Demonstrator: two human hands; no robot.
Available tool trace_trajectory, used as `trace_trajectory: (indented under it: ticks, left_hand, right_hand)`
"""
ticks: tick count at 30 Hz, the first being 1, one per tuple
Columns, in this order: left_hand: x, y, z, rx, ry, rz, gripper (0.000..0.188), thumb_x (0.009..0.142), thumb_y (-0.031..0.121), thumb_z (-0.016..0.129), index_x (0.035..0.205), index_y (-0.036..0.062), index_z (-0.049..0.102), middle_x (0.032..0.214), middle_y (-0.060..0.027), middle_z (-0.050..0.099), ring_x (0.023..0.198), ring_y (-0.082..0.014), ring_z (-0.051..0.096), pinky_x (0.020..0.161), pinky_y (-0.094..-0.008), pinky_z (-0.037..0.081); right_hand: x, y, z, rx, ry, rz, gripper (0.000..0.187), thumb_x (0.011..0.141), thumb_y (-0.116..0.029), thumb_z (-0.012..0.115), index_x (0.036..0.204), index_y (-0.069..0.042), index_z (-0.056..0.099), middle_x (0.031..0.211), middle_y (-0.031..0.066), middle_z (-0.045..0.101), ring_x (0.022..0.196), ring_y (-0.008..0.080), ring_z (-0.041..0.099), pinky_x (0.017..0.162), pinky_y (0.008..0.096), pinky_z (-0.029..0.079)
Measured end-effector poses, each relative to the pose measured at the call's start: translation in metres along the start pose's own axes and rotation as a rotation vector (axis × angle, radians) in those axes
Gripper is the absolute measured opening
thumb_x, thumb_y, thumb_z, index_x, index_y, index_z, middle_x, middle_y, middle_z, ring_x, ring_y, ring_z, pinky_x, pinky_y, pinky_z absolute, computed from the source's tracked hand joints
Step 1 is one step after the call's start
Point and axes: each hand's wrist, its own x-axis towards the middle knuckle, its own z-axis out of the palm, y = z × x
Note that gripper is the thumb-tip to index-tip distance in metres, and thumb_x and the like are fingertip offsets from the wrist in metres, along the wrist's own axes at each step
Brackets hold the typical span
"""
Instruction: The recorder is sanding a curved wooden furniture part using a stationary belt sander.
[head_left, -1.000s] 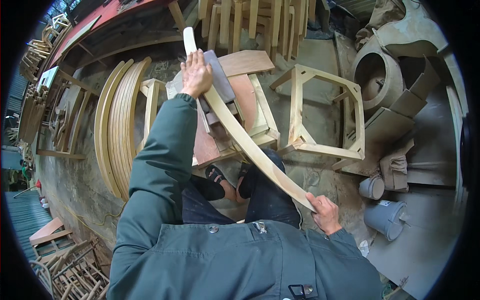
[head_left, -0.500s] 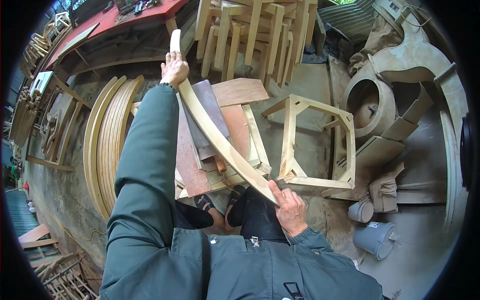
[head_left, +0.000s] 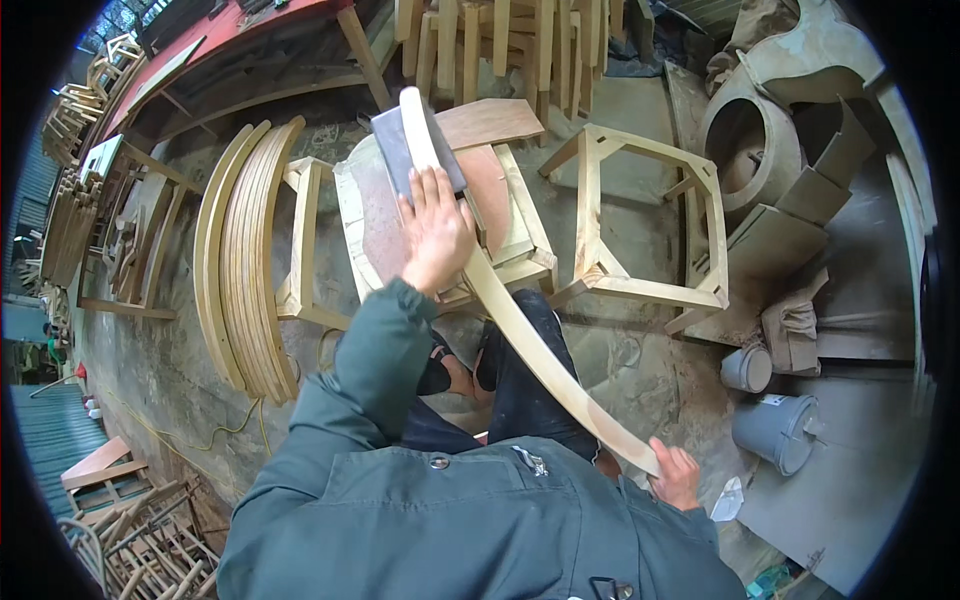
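A long, curved pale wooden slat runs diagonally from the stool-like wooden stand to my right side. My left hand lies over its far part, fingers stretched along the wood and the thumb at its side. At the near end, my right hand is closed around the slat's tip, close to my jacket. Beneath the slat's far end is a flat grey pad, resting on the stand with its reddish-brown boards. The left palm and part of the pad hide what lies under them.
Several matching curved slats stand bundled at the left beside a wooden frame. Right of the stand is another open frame. Stacked frames stand at the back. Grey buckets and a large round-holed housing are at the right.
The slat has slid toward me and to the right, its near end now by my right side. My left hand has come nearer, from wrapped round the far part to lying along it.
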Motion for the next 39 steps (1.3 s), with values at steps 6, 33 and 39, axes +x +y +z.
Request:
trace_trajectory:
  ticks: [6,33,39]
  left_hand:
    - [-0.061,0.023,-0.018,-0.071,-0.014,0.011,0.075,0.098,0.029,0.054,0.157,-0.01,0.03,0.167,-0.0301,0.023,0.158,-0.0458,0.014,0.123,-0.0674,0.013]
    - [0.281,-0.197,0.015,0.094,-0.01,-0.064,0.07,0.103,0.037,0.044,0.159,-0.0041,0.031,0.166,-0.025,0.031,0.156,-0.0436,0.023,0.123,-0.0556,0.03]
    - [0.18,-0.123,0.018,0.078,0.032,0.02,0.072,0.101,0.037,0.051,0.156,-0.0076,0.033,0.164,-0.0275,0.031,0.155,-0.0463,0.023,0.119,-0.066,0.03]
  right_hand:
    - [-0.051,0.01,-0.028,-0.031,-0.057,0.018,0.064,0.07,-0.007,0.082,0.13,-0.019,0.063,0.084,0.008,0.061,0.079,0.0316,0.063,0.068,0.0437,0.048]
    - [0.356,-0.125,0.039,0.007,0.165,-0.079,0.081,0.079,-0.008,0.077,0.154,-0.025,0.051,0.088,0.0069,0.058,0.083,0.0294,0.064,0.074,0.0435,0.053]
    - [0.246,-0.084,0.028,-0.03,0.13,-0.075,0.081,0.076,-0.004,0.075,0.151,-0.024,0.054,0.086,0.0074,0.058,0.079,0.0297,0.063,0.071,0.044,0.052]
